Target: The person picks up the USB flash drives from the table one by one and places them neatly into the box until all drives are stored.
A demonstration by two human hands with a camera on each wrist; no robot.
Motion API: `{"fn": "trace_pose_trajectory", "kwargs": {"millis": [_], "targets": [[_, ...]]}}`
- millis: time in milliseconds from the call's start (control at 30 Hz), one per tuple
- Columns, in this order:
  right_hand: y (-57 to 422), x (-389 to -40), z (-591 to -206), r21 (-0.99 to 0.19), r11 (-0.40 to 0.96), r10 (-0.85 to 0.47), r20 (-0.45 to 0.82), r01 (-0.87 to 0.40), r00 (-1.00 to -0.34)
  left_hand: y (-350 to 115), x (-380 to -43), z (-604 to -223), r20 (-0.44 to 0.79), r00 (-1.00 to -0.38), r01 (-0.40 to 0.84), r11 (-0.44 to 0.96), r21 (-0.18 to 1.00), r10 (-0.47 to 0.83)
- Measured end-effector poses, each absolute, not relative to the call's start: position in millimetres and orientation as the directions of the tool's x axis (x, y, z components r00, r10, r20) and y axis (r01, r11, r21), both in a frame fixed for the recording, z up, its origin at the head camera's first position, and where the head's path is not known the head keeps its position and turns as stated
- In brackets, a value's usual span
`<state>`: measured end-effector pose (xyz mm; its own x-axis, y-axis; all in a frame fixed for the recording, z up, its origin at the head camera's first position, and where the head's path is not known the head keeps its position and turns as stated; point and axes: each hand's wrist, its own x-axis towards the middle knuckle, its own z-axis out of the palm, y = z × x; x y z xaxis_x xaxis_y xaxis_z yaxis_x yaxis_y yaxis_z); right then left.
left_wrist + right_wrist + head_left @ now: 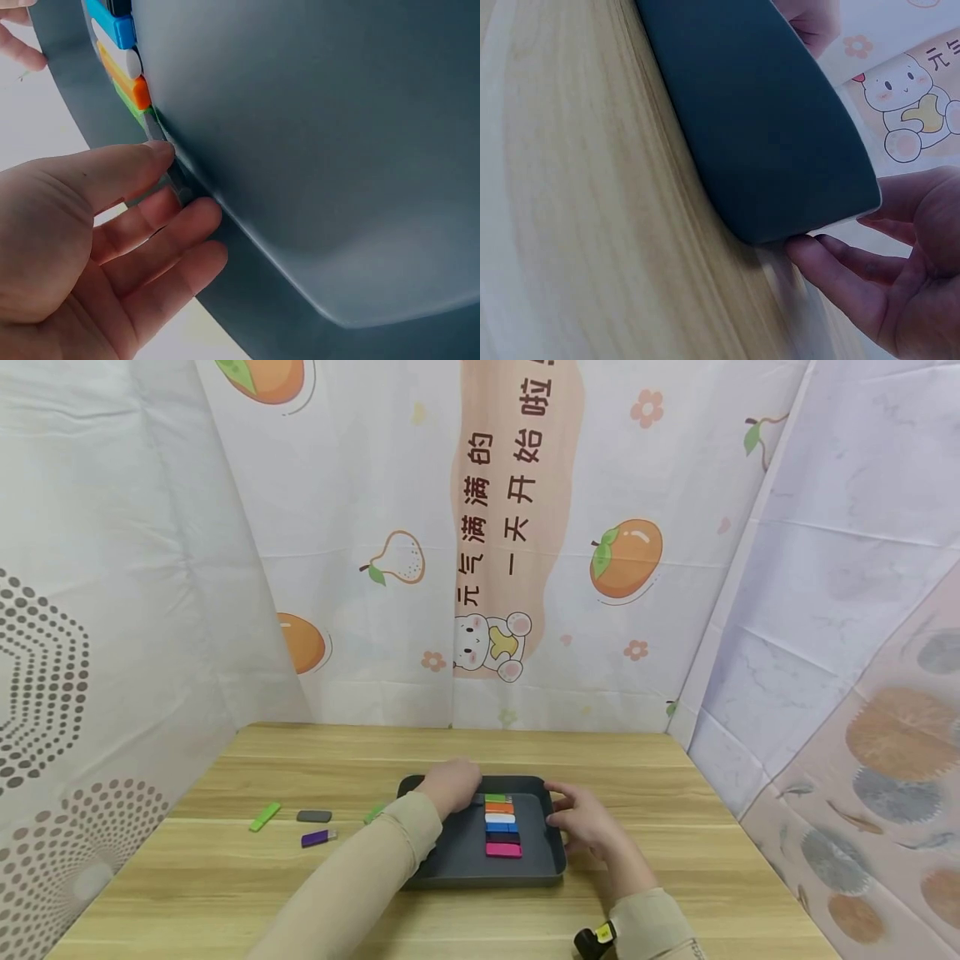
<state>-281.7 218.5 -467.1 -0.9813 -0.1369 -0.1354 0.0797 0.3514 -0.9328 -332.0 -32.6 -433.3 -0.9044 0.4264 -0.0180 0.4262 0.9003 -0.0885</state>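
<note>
A dark grey tray (465, 870) lies on the table. Inside it, USB flash drives form a column: green (495, 798), orange (498, 808), white (499, 818), blue (501, 828), black (502, 838) and pink (503, 851). At the tray's back edge, my left hand (452, 785) pinches a dark grey USB flash drive (178, 184) between thumb and fingers, its upper end beside the green drive. The fingers partly cover it. My right hand (588, 820) is at the tray's right side, its spread fingers touching the back right corner.
To the tray's left on the wooden table (187, 885) lie a light green drive (265, 817), a grey one (313, 816) and a purple one (318, 838). Another green piece (374, 812) is partly behind the left sleeve. Printed curtains (390, 693) hang around the table.
</note>
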Motion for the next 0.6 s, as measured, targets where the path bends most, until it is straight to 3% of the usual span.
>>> {"fn": "trace_pose_trajectory", "kwargs": {"millis": [600], "targets": [[218.3,-281.7,-466.6,-0.933,0.350,-0.135,-0.134,0.079,-0.982,-32.4,-327.4,-432.4,-0.029,-0.896,0.443,0.891,-0.097,0.442]]}}
